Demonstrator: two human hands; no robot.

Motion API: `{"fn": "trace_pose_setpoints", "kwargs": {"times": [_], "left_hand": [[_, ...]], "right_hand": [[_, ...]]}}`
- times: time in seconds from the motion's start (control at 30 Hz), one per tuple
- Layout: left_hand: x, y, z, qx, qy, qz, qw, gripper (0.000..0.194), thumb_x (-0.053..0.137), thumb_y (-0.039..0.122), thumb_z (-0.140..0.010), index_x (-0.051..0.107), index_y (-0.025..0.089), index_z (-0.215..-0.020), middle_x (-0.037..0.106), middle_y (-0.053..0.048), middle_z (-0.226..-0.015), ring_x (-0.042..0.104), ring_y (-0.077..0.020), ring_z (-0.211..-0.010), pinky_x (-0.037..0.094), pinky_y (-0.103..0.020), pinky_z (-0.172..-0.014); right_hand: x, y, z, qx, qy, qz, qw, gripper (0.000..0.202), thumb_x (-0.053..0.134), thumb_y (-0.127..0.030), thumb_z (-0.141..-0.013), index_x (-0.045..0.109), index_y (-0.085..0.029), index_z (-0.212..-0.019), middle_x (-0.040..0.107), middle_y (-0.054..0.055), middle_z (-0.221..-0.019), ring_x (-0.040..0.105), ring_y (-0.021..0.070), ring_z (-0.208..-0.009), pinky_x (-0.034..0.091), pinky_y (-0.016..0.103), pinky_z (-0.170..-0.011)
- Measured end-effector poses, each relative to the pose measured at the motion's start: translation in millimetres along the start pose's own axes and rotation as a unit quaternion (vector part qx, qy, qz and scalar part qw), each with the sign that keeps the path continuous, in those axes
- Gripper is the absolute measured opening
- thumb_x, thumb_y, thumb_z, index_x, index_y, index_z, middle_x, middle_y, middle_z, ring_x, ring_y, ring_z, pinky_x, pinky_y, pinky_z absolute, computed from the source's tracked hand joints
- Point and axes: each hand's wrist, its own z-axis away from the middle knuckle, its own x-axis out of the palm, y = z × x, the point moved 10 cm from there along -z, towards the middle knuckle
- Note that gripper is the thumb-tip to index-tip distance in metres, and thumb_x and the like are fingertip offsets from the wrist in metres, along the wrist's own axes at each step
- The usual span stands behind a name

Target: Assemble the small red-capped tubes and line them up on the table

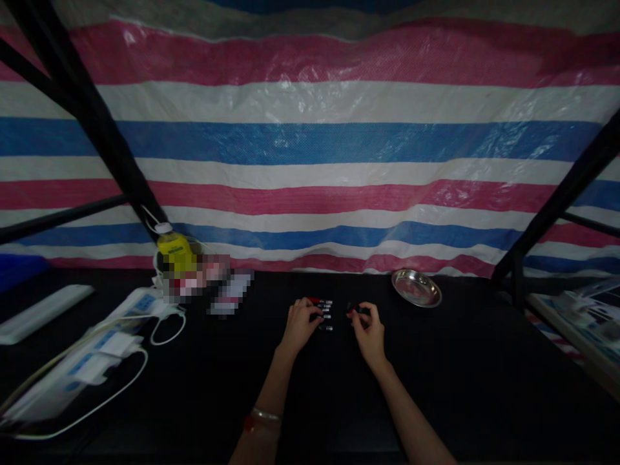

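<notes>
Several small, thin sticks [328, 317] with silvery ends lie roughly side by side on the black table; one at the far end of the row has a red part. Their kind is too small to make out. My left hand [299, 324] curls over the left ends of this row, thumb and fingers drawn together there and hiding part of it. To the right of the row, my right hand [371, 330] pinches a small dark piece with a bit of red between thumb and fingers, just above the table. Its shape is mostly covered by the fingertips.
A round metal dish [417, 289] stands at the back right. Power strips [72, 371] with white cables lie along the left, beside a yellow bottle [177, 252] and a blurred-out patch. Black frame bars and a striped sheet [310, 142] close off the back.
</notes>
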Motion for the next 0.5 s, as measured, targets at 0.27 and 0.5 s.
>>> {"fn": "trace_pose_setpoints", "kwargs": {"times": [0.27,0.5], "left_hand": [[-34.6,23,3,0.085,0.173,0.081,0.978,0.014,0.056,0.025,-0.083,0.065,0.023,-0.092,0.063,-0.004,-0.098,0.053,-0.0191,-0.098,0.04,-0.037,-0.086],[-38.5,60,15,0.151,0.181,0.059,0.97,0.013,0.054,0.024,-0.084,0.063,0.021,-0.093,0.068,-0.002,-0.089,0.06,-0.0159,-0.085,0.043,-0.032,-0.077]], "right_hand": [[-2,-10,3,-0.014,0.012,-0.022,1.0,0.031,0.054,-0.045,-0.078,0.046,-0.021,-0.096,0.071,0.006,-0.075,0.062,0.0154,-0.052,0.044,0.024,-0.047],[-4,-17,7,-0.026,0.032,-0.051,0.998,0.028,0.054,-0.042,-0.081,0.043,-0.021,-0.097,0.072,0.007,-0.079,0.067,0.0199,-0.072,0.05,0.029,-0.063]]}}
